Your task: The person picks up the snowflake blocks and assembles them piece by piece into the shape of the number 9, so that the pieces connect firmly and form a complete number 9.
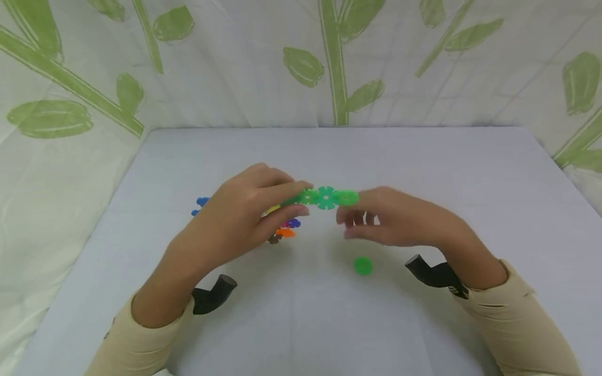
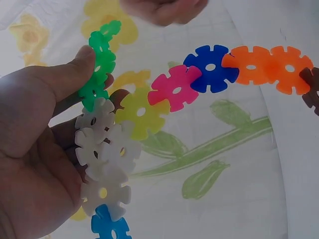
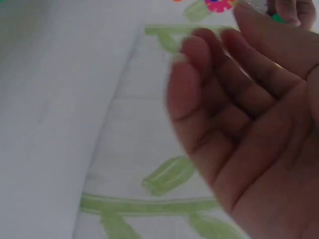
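Observation:
My left hand [image 1: 249,206] pinches a joined string of notched plastic snowflake discs between thumb and fingers. From that grip a row of green discs [image 1: 326,198] points right. White discs [image 2: 105,191] cross the palm side in the left wrist view, with a blue disc [image 2: 110,224] below them. Another branch runs off through yellow, pink [image 2: 175,88], dark blue, orange and brown discs. My right hand [image 1: 385,216] is beside the free end of the green row, fingers loosely bent and holding nothing. In the right wrist view its palm and fingers [image 3: 184,92] show bare.
A single green disc [image 1: 363,266] lies on the white table [image 1: 301,324], below the right hand. Black wrist mounts [image 1: 213,295] stick out at both cuffs. Behind the table hangs a white curtain [image 1: 244,68] with green leaf prints.

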A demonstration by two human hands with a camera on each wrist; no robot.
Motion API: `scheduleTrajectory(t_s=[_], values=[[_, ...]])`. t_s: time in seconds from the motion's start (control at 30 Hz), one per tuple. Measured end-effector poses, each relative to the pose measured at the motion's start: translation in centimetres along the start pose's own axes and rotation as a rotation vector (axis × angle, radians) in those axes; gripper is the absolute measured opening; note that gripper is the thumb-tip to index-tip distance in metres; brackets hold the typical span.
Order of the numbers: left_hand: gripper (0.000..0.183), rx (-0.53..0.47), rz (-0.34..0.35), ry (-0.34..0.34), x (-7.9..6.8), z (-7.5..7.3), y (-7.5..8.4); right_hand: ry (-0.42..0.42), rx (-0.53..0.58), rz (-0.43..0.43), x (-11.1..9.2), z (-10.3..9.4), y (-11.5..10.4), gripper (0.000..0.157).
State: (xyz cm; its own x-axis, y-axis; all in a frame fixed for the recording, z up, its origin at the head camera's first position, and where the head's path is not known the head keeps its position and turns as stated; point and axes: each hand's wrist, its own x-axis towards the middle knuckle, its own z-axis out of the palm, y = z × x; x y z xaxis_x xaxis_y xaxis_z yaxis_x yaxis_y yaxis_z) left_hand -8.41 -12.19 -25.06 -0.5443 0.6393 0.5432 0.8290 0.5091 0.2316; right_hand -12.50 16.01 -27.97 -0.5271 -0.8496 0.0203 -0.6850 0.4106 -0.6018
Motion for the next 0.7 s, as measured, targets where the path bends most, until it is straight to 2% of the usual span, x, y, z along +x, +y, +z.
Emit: scheduleTrajectory(t_s=[0.1,0.17,0.2,0.3,0.43,0.53,0.7], values=[[0.033,0.008,-0.006,-0.005,-0.1,-0.1,0.0,-0.267,-0.074,0.173,0.3,0.9,0.6,0.014],[0.032,0.009,-0.007,-0.007,-0.1,-0.2,-0.1,-0.366,-0.131,0.276,0.5,1.6,0.6,0.020],[0.032,0.009,-0.008,-0.008,-0.1,-0.2,-0.1,-0.388,-0.167,0.316,0.6,2.0,0.5,0.022],[0.032,0.006,-0.002,-0.006,-0.1,-0.3,-0.1,-0.393,-0.264,0.377,0.9,2.9,0.0,0.030],[0.032,-0.004,0.006,-0.002,-0.1,-0.3,-0.1,-0.386,-0.343,0.383,1.2,3.8,-0.5,0.032],[0.032,-0.007,0.003,-0.007,-0.2,-0.3,-0.1,-0.371,-0.337,0.344,1.3,4.0,-0.5,0.031],[0.031,-0.001,-0.007,-0.010,-0.2,-0.5,0.0,-0.314,-0.237,0.253,1.2,3.6,0.0,0.030]])
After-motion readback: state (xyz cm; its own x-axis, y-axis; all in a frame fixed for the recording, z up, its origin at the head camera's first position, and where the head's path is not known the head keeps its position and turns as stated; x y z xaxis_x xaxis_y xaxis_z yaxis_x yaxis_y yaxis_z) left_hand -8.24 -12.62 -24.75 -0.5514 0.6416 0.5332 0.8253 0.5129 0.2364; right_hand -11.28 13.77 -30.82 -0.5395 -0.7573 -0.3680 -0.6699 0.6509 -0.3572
